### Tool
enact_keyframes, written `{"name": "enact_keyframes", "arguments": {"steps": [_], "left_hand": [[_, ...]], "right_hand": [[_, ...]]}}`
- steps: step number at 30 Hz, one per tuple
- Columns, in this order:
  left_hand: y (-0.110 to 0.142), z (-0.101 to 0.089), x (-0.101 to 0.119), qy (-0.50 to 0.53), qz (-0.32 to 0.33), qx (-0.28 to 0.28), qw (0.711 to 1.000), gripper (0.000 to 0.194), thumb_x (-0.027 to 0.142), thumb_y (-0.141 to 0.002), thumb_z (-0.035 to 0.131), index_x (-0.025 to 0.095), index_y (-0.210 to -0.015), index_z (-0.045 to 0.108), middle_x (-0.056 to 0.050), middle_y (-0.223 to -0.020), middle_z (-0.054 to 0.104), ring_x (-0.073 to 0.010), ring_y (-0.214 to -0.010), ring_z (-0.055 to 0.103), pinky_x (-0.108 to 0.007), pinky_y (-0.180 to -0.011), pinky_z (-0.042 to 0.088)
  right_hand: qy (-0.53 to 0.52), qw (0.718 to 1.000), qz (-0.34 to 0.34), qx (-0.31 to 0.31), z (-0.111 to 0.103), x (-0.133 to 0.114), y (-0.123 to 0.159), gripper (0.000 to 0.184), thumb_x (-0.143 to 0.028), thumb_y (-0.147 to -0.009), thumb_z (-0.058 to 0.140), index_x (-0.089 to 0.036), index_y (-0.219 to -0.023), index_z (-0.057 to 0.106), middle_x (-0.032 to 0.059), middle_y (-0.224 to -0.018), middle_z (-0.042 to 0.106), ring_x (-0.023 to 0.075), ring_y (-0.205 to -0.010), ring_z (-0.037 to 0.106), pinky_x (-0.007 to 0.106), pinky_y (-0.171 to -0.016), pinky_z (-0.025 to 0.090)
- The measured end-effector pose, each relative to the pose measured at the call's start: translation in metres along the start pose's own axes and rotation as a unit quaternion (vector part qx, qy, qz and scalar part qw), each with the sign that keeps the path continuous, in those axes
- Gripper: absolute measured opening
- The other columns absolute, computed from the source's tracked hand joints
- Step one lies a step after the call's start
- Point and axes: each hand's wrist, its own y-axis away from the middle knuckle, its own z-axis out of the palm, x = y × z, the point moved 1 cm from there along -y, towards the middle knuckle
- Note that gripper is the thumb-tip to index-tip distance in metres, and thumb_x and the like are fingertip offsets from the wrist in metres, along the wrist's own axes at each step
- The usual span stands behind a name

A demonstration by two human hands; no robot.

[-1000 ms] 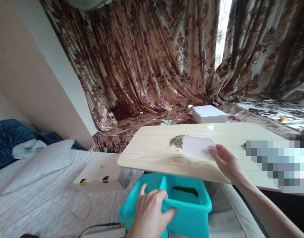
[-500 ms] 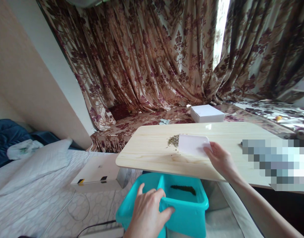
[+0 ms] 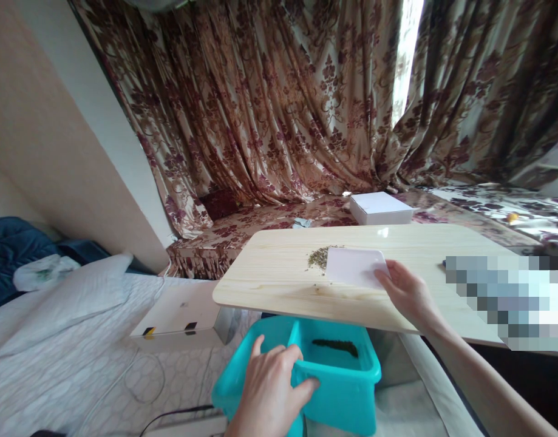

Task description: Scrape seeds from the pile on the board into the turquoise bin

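My right hand (image 3: 408, 294) pinches the near end of a flat, pale lilac-white plastic sheet (image 3: 354, 267) with rounded corners. Its far edge meets a scattered heap of small dried greenish-brown bits (image 3: 319, 257) on the light wood tabletop (image 3: 265, 267); some of the heap may be hidden under it. Below the table edge, my left hand (image 3: 274, 379) grips the near rim of a turquoise divided bin (image 3: 342, 400), thumb outside and fingers over the edge. In the bin's right compartment lies a dark green strip of similar bits (image 3: 336, 347).
A blurred-out object (image 3: 501, 297) lies at the table's right. Behind the table stands a white box (image 3: 381, 209). A larger white box (image 3: 183, 312) rests on the bed (image 3: 73, 364) at left, with cables nearby. Patterned curtains (image 3: 279, 109) hang at the back.
The sheet has shifted slightly left against the heap, covering a little more of it. My left hand keeps its hold on the bin. The view has turned slightly.
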Motion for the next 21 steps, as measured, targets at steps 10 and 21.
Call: {"name": "enact_keyframes", "arguments": {"steps": [10,21], "left_hand": [[0.001,0.002,-0.002,0.005,0.002,0.005,1.000,0.010,0.035,-0.072,0.058,0.026,-0.076,0.058,0.004,-0.077,0.064,-0.0173,-0.079,0.059,-0.045,-0.104,0.017],[0.000,0.000,-0.002,0.015,0.000,0.007,1.000,0.010,0.034,-0.072,0.059,0.025,-0.076,0.057,0.004,-0.077,0.063,-0.0172,-0.080,0.058,-0.045,-0.104,0.016]], "right_hand": [[-0.016,1.000,0.004,-0.019,-0.007,0.007,0.007,0.028,-0.047,-0.069,0.061,-0.023,-0.082,0.058,0.0052,-0.082,0.070,0.0212,-0.076,0.065,0.031,-0.068,0.052],[-0.014,0.999,0.017,-0.025,-0.002,0.004,0.015,0.024,-0.042,-0.070,0.060,-0.023,-0.084,0.058,0.0051,-0.083,0.069,0.0206,-0.075,0.064,0.031,-0.069,0.052]]}}
